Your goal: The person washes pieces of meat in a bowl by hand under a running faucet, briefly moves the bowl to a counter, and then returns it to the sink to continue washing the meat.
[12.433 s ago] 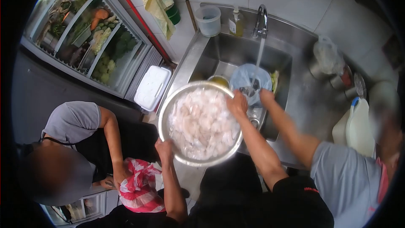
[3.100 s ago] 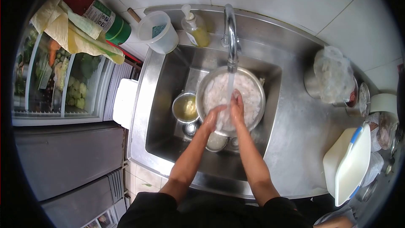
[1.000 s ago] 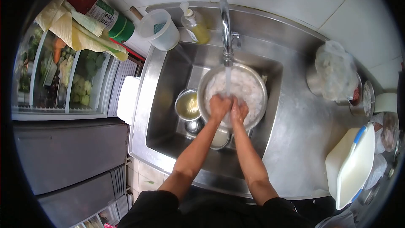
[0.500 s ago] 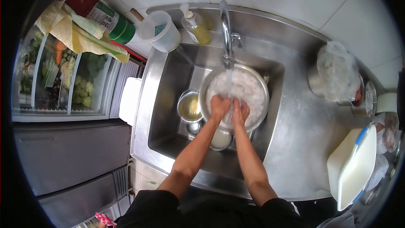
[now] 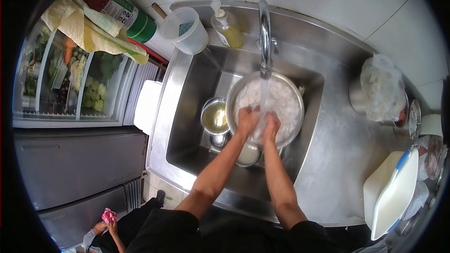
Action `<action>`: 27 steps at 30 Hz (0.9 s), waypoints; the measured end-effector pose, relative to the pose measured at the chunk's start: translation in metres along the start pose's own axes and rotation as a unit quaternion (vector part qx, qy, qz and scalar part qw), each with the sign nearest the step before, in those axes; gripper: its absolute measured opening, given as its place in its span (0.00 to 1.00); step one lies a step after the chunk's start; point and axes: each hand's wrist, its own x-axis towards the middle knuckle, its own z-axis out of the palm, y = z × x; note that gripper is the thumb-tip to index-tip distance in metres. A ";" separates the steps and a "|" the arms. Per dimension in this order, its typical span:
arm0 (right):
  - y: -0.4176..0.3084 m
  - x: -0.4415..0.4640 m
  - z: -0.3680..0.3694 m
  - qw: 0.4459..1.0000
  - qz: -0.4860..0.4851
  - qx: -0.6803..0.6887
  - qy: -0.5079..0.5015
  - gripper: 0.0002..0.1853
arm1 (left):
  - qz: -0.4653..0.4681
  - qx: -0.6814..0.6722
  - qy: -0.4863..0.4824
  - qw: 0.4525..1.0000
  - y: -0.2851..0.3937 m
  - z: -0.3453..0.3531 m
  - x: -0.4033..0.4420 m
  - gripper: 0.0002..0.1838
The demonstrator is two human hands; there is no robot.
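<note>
A wide metal bowl (image 5: 300,107) stands in the sink, full of wet whitish food pieces (image 5: 287,97), whose exact kind I cannot make out. Water runs from the faucet (image 5: 265,42) straight into it. Both my hands are inside the bowl, close together on either side of the stream. My left hand (image 5: 247,121) is curled around some of the pale pieces. Closed as well, my right hand (image 5: 271,125) grips pale pieces near the stream. The fingertips are partly hidden by water and food.
A small bowl of yellowish liquid (image 5: 215,117) and another bowl (image 5: 247,156) sit in the sink. Behind are a soap bottle (image 5: 230,33) and a plastic tub (image 5: 192,37). A white bin (image 5: 391,192) stands right. At lower left, another person's hands hold a red-and-white cloth (image 5: 109,215).
My hands stay in the bowl; the right one has gone from fingers extended to a closed grip. The view has shifted slightly, and more of the other person shows at lower left.
</note>
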 end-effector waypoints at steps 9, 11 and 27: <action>-0.001 0.007 0.015 0.996 0.039 -0.078 -0.001 0.37 | 0.051 -0.162 -0.023 0.985 0.004 0.015 -0.024 0.14; 0.002 0.010 0.010 0.994 0.050 -0.099 -0.003 0.38 | -0.002 -0.143 -0.012 0.990 0.015 0.013 -0.028 0.14; -0.011 0.013 -0.003 0.943 0.024 -0.329 -0.042 0.27 | 0.070 -0.010 0.018 0.997 -0.017 0.019 -0.009 0.14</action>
